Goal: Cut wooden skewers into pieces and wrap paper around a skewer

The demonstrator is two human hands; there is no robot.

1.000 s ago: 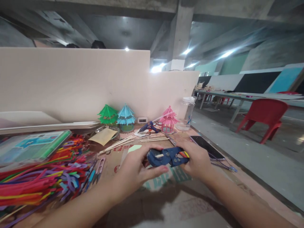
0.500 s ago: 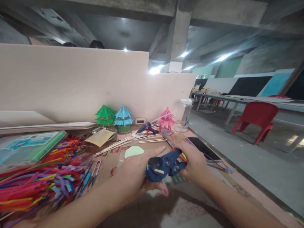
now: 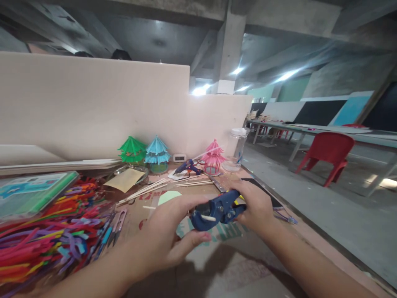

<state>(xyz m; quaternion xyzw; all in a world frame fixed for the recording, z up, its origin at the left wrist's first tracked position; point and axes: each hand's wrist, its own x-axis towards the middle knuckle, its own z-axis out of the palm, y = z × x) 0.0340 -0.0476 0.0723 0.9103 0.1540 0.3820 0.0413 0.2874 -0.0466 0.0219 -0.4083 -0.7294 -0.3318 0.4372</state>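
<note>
While the blue plier-type cutter (image 3: 219,209) is gripped by its handles in the right hand (image 3: 257,203), on the near side of the glue gun (image 3: 187,167), a crooked cut or flying offcut might be caused if the pale wooden stick (image 3: 209,218) projecting from its head is allowed to twist. The left hand (image 3: 169,219), curved around that head with thumb and forefinger wide apart, might be nipped if placed too close; whether the stick is held there cannot be told. The cutter's head is pointed toward the left hand, its long axis set roughly crosswise.

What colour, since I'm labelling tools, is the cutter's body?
The cutter's body is dark blue (head view).
</note>
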